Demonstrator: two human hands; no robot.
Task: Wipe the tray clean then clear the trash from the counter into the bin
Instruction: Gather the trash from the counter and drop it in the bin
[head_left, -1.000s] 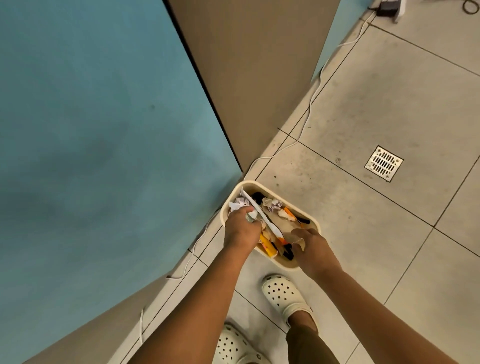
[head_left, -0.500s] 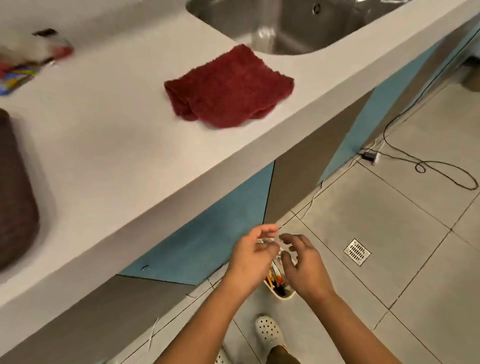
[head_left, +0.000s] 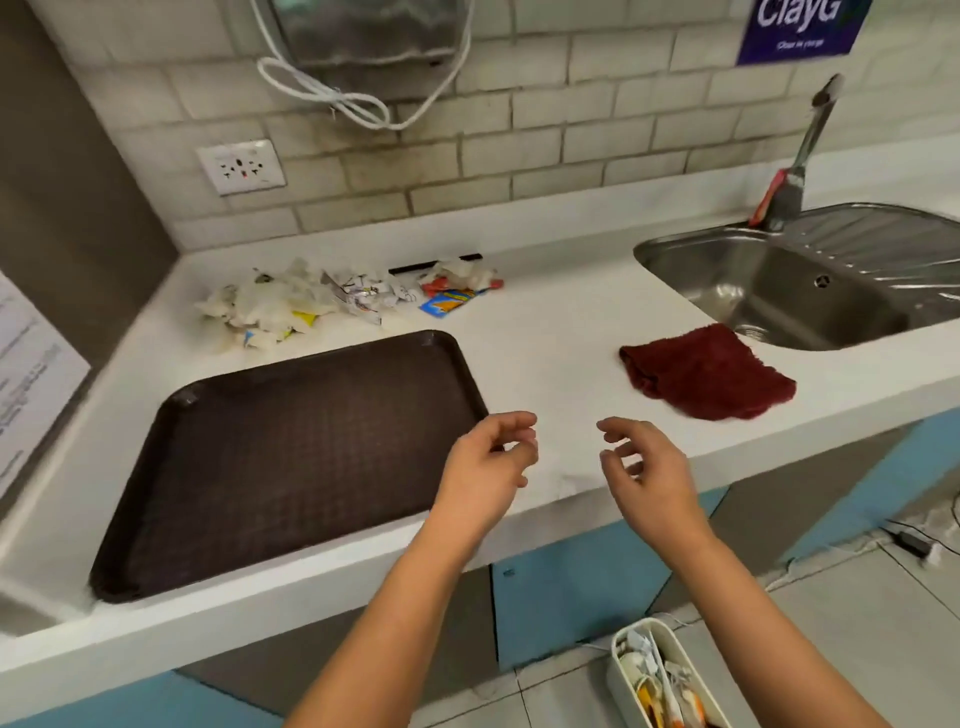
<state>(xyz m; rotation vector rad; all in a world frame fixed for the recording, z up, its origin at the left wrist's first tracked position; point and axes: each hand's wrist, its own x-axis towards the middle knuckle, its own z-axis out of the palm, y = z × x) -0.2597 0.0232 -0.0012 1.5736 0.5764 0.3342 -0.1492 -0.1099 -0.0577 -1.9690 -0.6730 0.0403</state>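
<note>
Brown plastic, the tray (head_left: 291, 457) is lying on the counter (head_left: 550, 353) just beside the left hand (head_left: 483, 467), whose loosely curled fingers are holding nothing. Alongside it, the right hand (head_left: 649, 473) is hovering, fingers relaxed and empty. Crumpled trash (head_left: 311, 301) is sitting beyond both hands; the bin (head_left: 623, 680) is standing below the right forearm, the red cloth (head_left: 701, 374) beyond the right hand.

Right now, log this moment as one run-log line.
hands: left hand and right hand empty, above counter | trash pile on counter | tray bare | bin part-filled
</note>
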